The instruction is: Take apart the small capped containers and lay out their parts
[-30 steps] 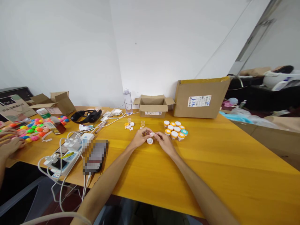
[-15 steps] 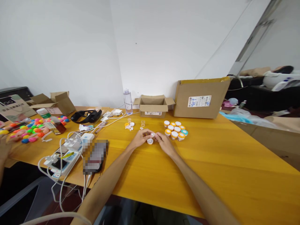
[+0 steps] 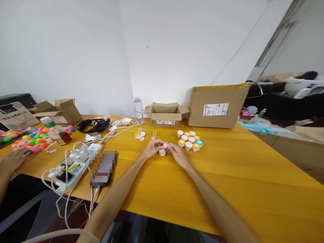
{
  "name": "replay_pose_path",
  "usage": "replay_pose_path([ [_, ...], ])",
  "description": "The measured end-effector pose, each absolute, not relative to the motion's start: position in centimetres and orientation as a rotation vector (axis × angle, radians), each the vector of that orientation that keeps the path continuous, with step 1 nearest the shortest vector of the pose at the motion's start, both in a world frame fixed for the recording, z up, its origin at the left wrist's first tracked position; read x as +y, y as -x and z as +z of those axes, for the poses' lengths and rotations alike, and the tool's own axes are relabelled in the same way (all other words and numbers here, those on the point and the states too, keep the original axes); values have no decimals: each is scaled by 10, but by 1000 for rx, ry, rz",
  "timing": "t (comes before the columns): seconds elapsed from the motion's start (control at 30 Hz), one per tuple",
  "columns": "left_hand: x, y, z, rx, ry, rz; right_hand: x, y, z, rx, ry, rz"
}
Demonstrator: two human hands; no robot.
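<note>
Both of my hands meet over the table, pinching a small white disc with holes (image 3: 165, 145) between them. My left hand (image 3: 153, 148) grips its left side, and my right hand (image 3: 176, 151) grips its right side. Just below the disc, a small round cap (image 3: 162, 153), white with a yellowish edge, rests on the table. Beyond my hands stands a clear little cup (image 3: 154, 133). Loose white and orange parts (image 3: 139, 135) lie to its left. To the right, several small jars (image 3: 188, 145) with white, orange and teal lids stand grouped together.
An open cardboard box (image 3: 165, 118) and a large closed carton (image 3: 217, 106) stand at the wall beside a water bottle (image 3: 138, 111). On the left lie a phone (image 3: 103, 168), a power strip with cables (image 3: 72, 173) and colourful balls (image 3: 37, 140), near another person's hand (image 3: 14, 158).
The other person's hand at the far left has moved right, onto the colourful balls. My own hands hold almost the same pose around the white disc.
</note>
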State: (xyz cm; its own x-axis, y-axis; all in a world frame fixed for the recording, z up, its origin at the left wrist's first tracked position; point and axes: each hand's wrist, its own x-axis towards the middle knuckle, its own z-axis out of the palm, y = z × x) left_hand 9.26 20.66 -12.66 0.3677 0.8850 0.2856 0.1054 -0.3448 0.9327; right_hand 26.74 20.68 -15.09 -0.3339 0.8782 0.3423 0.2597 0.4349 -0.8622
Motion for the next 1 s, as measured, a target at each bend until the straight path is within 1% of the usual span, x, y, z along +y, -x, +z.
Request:
replay_pose_path([
  [0.4, 209, -92, -129, 879, -1666, 1078, 205, -267, -148, -1831, 988, 925],
  [0.77, 211, -89, -133, 981, -1759, 1126, 203, -267, -146, -1817, 1008, 955],
  [0.87, 211, -89, -133, 1043, -1788, 1168, 202, -267, -143, -1788, 1031, 913],
  [1.0, 213, -87, -133, 1184, -1817, 1293, 201, -267, -143, -1740, 1104, 768],
])
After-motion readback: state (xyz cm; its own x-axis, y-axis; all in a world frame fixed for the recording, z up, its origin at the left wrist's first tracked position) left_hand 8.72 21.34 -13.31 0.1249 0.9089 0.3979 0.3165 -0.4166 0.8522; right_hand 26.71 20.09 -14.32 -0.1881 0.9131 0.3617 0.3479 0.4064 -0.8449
